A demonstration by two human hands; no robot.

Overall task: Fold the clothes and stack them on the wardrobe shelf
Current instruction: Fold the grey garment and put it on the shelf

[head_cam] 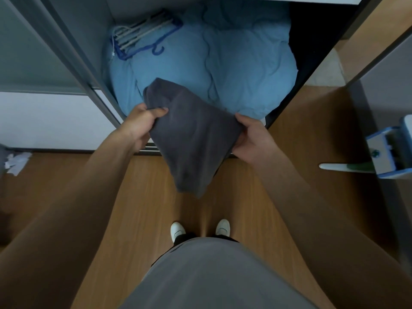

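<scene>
Dark grey garment (191, 139) hangs between both hands at the wardrobe's open front: left hand (139, 123) pinches its left edge, right hand (253, 139) grips its right edge. Behind it, the wardrobe compartment (93, 41) holds a light-blue duvet (234, 70), with blue hangers (142, 36) lying on top at back left.

A puffy light-blue duvet (240, 63) fills the view at 12 o'clock. On it, toward 11 o'clock, lies a bundle of hangers (142, 34), blue and pale. A wooden floor (138, 197) spreads below. At 6 o'clock stand two white shoes (177, 229), toes pointing up the frame. At 3 o'clock sits a blue-and-white object (392, 150), possibly a mop bucket. At 9 o'clock lies crumpled white paper (16, 162).
</scene>
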